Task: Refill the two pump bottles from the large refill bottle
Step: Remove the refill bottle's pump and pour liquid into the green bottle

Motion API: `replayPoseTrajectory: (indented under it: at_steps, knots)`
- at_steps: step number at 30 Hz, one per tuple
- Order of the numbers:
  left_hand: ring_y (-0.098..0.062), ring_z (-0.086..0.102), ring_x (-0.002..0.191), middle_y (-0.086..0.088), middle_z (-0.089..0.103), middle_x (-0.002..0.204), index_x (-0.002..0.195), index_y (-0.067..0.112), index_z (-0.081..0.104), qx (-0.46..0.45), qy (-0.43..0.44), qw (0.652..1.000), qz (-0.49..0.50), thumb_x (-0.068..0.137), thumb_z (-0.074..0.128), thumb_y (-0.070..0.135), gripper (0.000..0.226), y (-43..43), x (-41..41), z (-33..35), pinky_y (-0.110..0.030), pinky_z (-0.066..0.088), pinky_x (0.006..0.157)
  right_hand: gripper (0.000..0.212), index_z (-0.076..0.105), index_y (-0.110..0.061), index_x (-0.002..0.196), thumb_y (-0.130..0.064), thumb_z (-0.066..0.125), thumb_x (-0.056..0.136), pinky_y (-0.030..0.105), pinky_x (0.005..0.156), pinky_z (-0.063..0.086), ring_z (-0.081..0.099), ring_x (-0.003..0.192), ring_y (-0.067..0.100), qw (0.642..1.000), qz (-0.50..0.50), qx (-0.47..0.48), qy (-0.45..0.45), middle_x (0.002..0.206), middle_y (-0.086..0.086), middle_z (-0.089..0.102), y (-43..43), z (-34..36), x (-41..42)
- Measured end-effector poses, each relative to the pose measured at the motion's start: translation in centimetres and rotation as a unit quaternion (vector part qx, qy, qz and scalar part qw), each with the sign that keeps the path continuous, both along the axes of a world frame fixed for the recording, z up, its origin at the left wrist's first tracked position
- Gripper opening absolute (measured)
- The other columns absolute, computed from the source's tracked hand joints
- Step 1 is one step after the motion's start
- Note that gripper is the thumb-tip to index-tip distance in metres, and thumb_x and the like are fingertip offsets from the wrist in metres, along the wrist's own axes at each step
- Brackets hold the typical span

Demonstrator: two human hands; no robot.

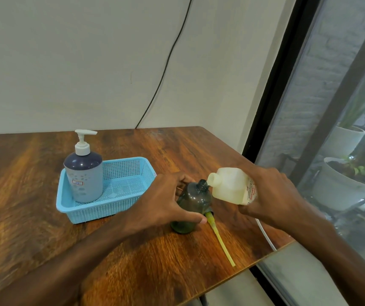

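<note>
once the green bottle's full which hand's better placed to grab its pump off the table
Left. The left hand only steadies the green bottle, beside the pump; the right hand holds the refill bottle.

An open bottle (pixel 193 202) is held between the left hand (pixel 166 199) and right hand (pixel 274 195); a basket (pixel 119 173) containing a pump bottle (pixel 84 173) is placed left of the left hand.

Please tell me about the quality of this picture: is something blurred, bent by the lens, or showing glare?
Head view: the wide lens bends the black window frame and the wooden table edge. The forearms near the bottom are blurred, while the blue-grey pump bottle in the light blue plastic basket is sharp. The window glass shows pale reflections. Soft glare lies on the tabletop below the left hand.
</note>
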State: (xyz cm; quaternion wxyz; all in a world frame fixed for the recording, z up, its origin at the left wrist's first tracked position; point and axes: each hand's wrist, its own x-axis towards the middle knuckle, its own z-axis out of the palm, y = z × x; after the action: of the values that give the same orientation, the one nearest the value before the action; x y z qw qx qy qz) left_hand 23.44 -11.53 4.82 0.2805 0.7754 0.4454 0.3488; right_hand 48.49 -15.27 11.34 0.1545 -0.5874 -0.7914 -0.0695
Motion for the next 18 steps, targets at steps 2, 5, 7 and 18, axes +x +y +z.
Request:
replayPoseTrajectory:
  at_steps: [2, 5, 7, 18]
  knots:
    - [0.002, 0.067, 0.106, 0.018, 0.07, 0.115, 0.123, 0.032, 0.062, 0.002, 0.001, 1.0, 0.0, 0.052, 0.097, 0.059, 0.084, 0.02, 0.03, -0.03, -0.024, 0.059, 0.092, 0.08, 0.045, -0.033, 0.144, -0.039, 0.085, 0.075, 0.019, 0.09, 0.035, 0.052, 0.123, 0.011, 1.0, -0.001, -0.007, -0.003, 0.134, -0.01, 0.059, 0.0, 0.06, 0.01]
    - [0.001, 0.067, 0.106, 0.018, 0.071, 0.115, 0.123, 0.031, 0.062, 0.003, -0.001, 1.0, -0.001, 0.052, 0.097, 0.058, 0.084, 0.02, 0.03, -0.04, -0.026, 0.06, 0.092, 0.081, 0.044, -0.034, 0.144, -0.039, 0.086, 0.075, 0.018, 0.093, 0.034, 0.051, 0.126, 0.011, 1.0, -0.004, -0.013, -0.006, 0.136, -0.011, 0.057, 0.01, 0.11, 0.0]
    - [0.0, 0.067, 0.107, 0.017, 0.071, 0.116, 0.123, 0.031, 0.062, 0.0, -0.001, 1.0, 0.001, 0.052, 0.097, 0.058, 0.084, 0.04, 0.02, -0.08, -0.027, 0.06, 0.093, 0.082, 0.044, -0.035, 0.145, -0.039, 0.086, 0.074, 0.022, 0.098, 0.04, 0.051, 0.127, 0.011, 1.0, -0.005, -0.013, -0.005, 0.136, -0.011, 0.057, 0.01, 0.19, -0.11]
    - [0.001, 0.067, 0.106, 0.018, 0.07, 0.114, 0.121, 0.032, 0.061, 0.0, 0.004, 1.0, -0.001, 0.053, 0.098, 0.057, 0.082, 0.01, 0.02, 0.06, -0.024, 0.059, 0.092, 0.083, 0.045, -0.037, 0.144, -0.041, 0.087, 0.072, 0.03, 0.101, 0.048, 0.053, 0.127, 0.013, 1.0, 0.0, -0.006, -0.008, 0.134, -0.011, 0.059, 0.33, 0.16, -0.07]
